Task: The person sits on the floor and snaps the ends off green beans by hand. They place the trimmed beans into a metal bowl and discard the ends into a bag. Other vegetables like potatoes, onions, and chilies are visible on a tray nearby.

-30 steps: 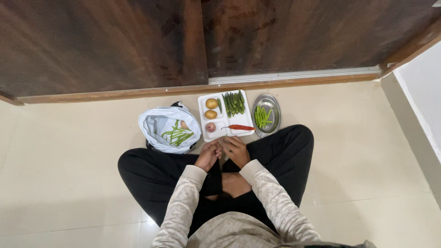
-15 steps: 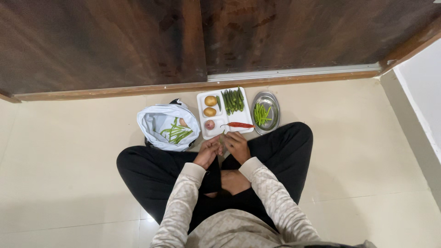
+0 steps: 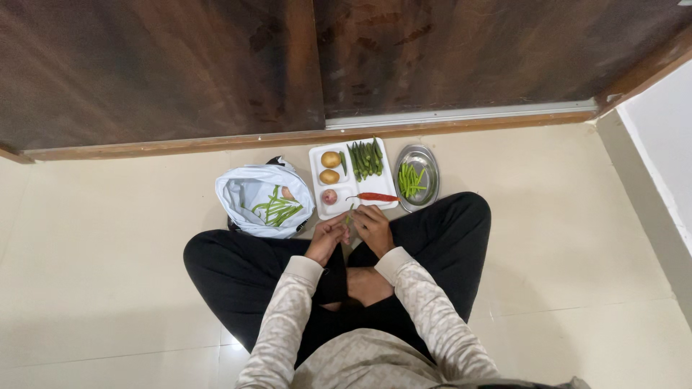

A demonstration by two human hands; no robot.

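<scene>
One thin green bean [image 3: 350, 213] is pinched between the left hand [image 3: 328, 236] and the right hand [image 3: 373, 225], fingers curled shut around it, over the crossed legs. At 12 o'clock a white rectangular plastic tray [image 3: 383, 201] is laid on the floor, carrying two brown potatoes [image 3: 330, 167], one onion [image 3: 329, 196], one red chilli [image 3: 375, 197] and a bundle of okra [image 3: 365, 159]. One round steel plate [image 3: 429, 164] of beans is seen at 1 o'clock, one white plastic bag [image 3: 249, 196] at 10 o'clock.
</scene>
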